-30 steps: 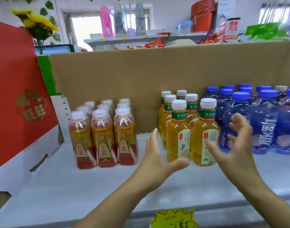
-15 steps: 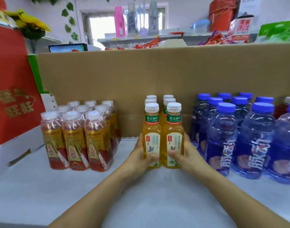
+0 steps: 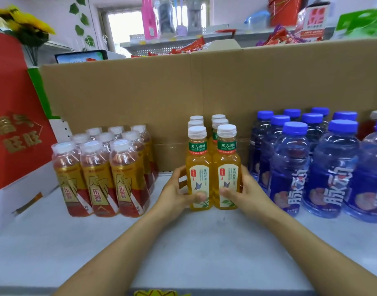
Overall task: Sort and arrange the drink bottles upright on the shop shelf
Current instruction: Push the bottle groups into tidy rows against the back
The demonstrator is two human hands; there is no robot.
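Your left hand (image 3: 177, 195) and right hand (image 3: 245, 193) clamp their fingers (image 3: 199, 197) round the near pair of upright yellow tea bottles (image 3: 199, 167), standing on the shelf (image 3: 204, 242) between red bottles (image 3: 98, 178) left and blue bottles (image 3: 332, 167) right.

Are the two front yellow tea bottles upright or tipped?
Upright: both tea bottles stand base-down on the shelf, caps on top, left hand and right hand gripping them.

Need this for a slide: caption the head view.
The left hand and right hand grip the front yellow tea bottles, upright on the shelf between red-labelled bottles and blue bottles.
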